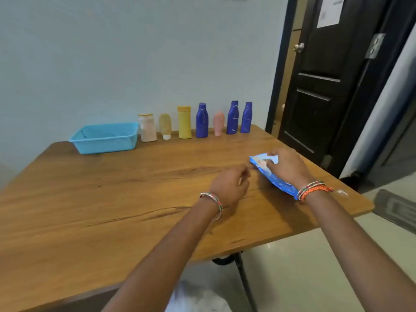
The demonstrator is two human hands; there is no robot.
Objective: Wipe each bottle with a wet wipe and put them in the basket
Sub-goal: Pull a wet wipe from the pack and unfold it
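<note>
Several bottles stand in a row along the table's far edge: a clear pinkish bottle [147,129], a pale yellow tube [165,126], a yellow bottle [184,123], a blue bottle [202,121], a pink tube [218,124] and two more blue bottles [232,118] [246,118]. Left of them sits a light blue basket [105,138] with nothing in it. A blue wet wipe pack [276,182] lies at the table's right. My right hand [289,166] is on it, fingers pinching its pale flap. My left hand [231,185] hovers just left of the pack, loosely curled, holding nothing.
The wooden table [112,199] ends close to the right of the pack, with a small pale smear [342,192] near that edge. A dark door [326,86] stands beyond the right corner. A wall runs behind the bottles.
</note>
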